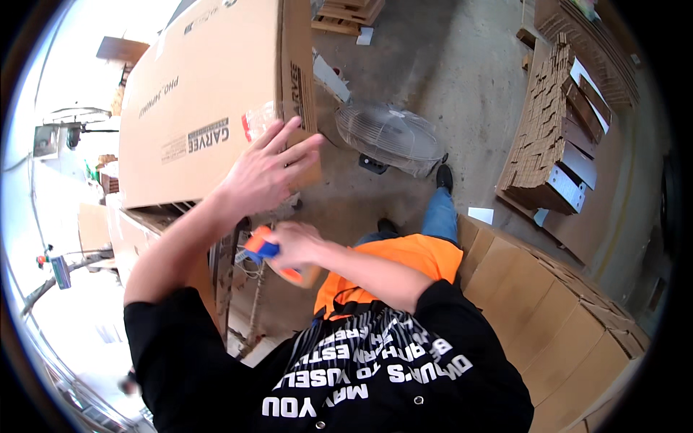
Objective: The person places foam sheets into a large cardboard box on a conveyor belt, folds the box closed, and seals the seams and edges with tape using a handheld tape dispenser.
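A large brown cardboard box (195, 86) stands at the left, higher than my waist, with dark print on its sides. My left hand (267, 169) is at its near right corner, fingers spread; whether the palm presses on the cardboard I cannot tell. Just beyond my fingertips, a strip of clear tape (258, 119) with red print wraps the box edge. Below and nearer to me, my right hand (297, 249) is closed around an orange and blue tape dispenser (261, 245). Part of the dispenser is hidden by that hand.
A caged floor fan (390, 133) stands on the concrete ahead of my feet. To the right are a stack of flat cardboard (538, 130) and a row of tall brown cartons (534, 303) close beside me. Wooden pallets (346, 14) lie at the far end.
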`<action>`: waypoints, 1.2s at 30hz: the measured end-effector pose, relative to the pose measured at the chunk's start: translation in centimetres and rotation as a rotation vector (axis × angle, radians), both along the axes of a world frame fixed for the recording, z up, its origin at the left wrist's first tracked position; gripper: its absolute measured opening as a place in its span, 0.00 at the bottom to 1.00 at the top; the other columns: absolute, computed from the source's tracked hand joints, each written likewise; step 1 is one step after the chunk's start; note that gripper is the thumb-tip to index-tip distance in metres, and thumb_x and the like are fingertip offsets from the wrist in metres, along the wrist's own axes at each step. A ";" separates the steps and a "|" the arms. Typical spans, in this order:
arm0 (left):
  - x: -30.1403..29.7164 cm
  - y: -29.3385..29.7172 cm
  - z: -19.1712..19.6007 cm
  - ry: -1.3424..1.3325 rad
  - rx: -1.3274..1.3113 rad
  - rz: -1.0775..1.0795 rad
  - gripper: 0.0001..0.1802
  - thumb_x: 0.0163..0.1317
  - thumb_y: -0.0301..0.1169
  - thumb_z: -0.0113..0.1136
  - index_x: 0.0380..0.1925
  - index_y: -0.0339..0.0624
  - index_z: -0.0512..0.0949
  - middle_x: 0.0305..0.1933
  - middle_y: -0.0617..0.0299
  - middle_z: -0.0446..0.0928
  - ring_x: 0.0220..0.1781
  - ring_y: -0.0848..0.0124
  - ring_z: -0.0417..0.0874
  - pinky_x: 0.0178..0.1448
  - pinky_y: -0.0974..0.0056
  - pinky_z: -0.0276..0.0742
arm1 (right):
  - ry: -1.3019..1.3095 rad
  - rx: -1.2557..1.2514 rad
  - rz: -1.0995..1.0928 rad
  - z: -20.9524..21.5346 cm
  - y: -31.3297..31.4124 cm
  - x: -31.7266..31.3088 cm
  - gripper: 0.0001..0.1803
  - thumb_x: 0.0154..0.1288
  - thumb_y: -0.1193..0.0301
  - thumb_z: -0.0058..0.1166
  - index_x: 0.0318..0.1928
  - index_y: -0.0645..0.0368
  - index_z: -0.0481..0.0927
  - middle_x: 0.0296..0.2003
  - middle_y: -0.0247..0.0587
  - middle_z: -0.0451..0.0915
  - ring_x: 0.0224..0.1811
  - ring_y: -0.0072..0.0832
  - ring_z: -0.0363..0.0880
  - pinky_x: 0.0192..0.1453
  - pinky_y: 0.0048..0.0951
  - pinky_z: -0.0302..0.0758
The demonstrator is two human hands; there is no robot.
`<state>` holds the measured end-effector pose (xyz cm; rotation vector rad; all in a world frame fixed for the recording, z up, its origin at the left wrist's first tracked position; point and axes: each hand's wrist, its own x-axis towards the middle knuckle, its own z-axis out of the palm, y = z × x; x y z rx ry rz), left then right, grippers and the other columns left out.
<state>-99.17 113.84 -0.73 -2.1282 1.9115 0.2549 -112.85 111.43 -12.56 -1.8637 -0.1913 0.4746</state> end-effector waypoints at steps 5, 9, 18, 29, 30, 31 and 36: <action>-1.3 3.2 -0.8 0.002 -0.036 0.246 0.57 0.44 0.48 0.73 0.70 0.34 0.56 0.78 0.52 0.50 0.79 0.50 0.48 0.81 0.49 0.46 | 0.190 0.876 -0.399 -3.4 -14.0 -5.1 0.39 0.42 0.76 0.53 0.63 0.65 0.74 0.46 0.41 0.85 0.40 0.19 0.82 0.48 0.22 0.77; -1.1 3.1 -1.9 0.128 -0.353 0.206 0.64 0.49 0.70 0.59 0.71 0.29 0.51 0.78 0.47 0.49 0.79 0.45 0.47 0.80 0.48 0.43 | 0.083 0.790 -0.476 -1.3 -21.5 3.0 0.36 0.42 0.78 0.52 0.60 0.66 0.77 0.34 0.35 0.85 0.36 0.17 0.81 0.46 0.21 0.77; -1.3 3.9 -2.2 0.019 -0.269 0.149 0.54 0.47 0.54 0.69 0.71 0.42 0.57 0.77 0.50 0.55 0.77 0.38 0.50 0.77 0.40 0.47 | -0.050 0.230 -0.254 -0.8 -3.8 -1.9 0.20 0.38 0.58 0.61 0.34 0.55 0.85 0.32 0.52 0.83 0.38 0.47 0.83 0.43 0.44 0.79; -1.9 5.5 -3.1 0.097 -0.338 0.169 0.61 0.38 0.34 0.74 0.71 0.32 0.47 0.75 0.36 0.51 0.76 0.32 0.49 0.76 0.35 0.46 | 0.242 0.820 -0.381 -5.4 -18.9 -0.7 0.43 0.38 0.81 0.52 0.65 0.67 0.72 0.51 0.46 0.83 0.50 0.29 0.83 0.60 0.29 0.77; -1.6 5.4 -3.2 0.098 -0.339 0.153 0.63 0.39 0.35 0.74 0.72 0.32 0.44 0.75 0.34 0.50 0.76 0.31 0.48 0.76 0.34 0.45 | 0.119 0.703 -0.429 -4.9 -20.1 1.7 0.42 0.40 0.80 0.52 0.65 0.66 0.71 0.49 0.46 0.84 0.49 0.27 0.83 0.58 0.28 0.78; -1.2 5.0 -3.2 0.101 -0.340 0.130 0.65 0.39 0.36 0.74 0.73 0.31 0.42 0.75 0.31 0.48 0.76 0.29 0.47 0.76 0.33 0.44 | 0.194 0.892 -0.409 -5.2 -19.4 3.6 0.40 0.41 0.78 0.56 0.62 0.68 0.74 0.47 0.45 0.84 0.48 0.26 0.83 0.57 0.28 0.78; -1.7 6.2 -4.2 0.151 -0.476 0.117 0.55 0.45 0.36 0.68 0.72 0.37 0.51 0.76 0.41 0.52 0.77 0.34 0.46 0.77 0.35 0.41 | 0.068 0.484 -0.189 -6.9 -8.3 -5.4 0.35 0.37 0.65 0.66 0.54 0.58 0.82 0.45 0.44 0.85 0.45 0.30 0.85 0.52 0.30 0.79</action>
